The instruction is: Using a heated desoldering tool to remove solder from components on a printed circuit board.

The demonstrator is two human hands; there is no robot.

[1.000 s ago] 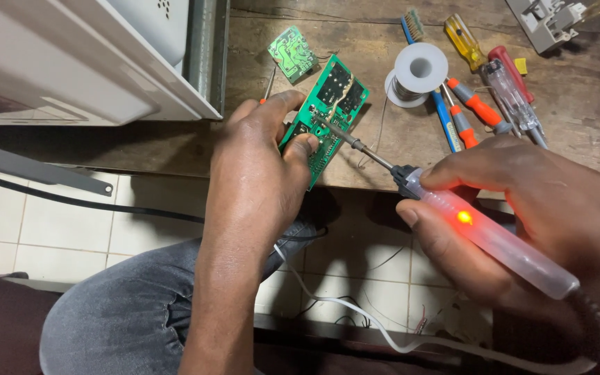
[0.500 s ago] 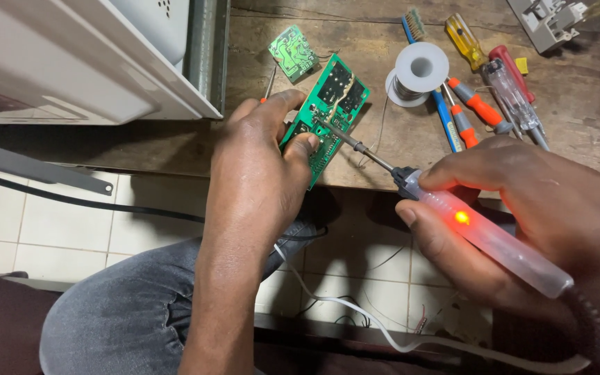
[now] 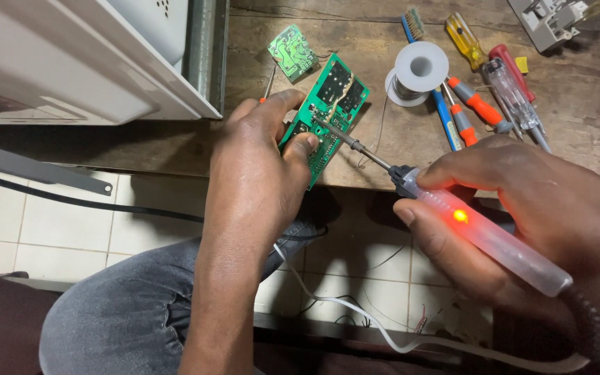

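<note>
Hands grip green circuit board and translucent soldering iron, tip seemingly touching.

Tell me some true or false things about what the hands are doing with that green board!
1. The left hand holds the green circuit board. True.
2. The right hand holds a hammer. False: it holds a soldering iron with its tip on the board.
3. An orange-red light glows on the iron's handle. True.
4. The spool of solder wire sits on the tiled floor. False: it lies on the wooden table.
5. A smaller green board lies on the table. True.
</note>
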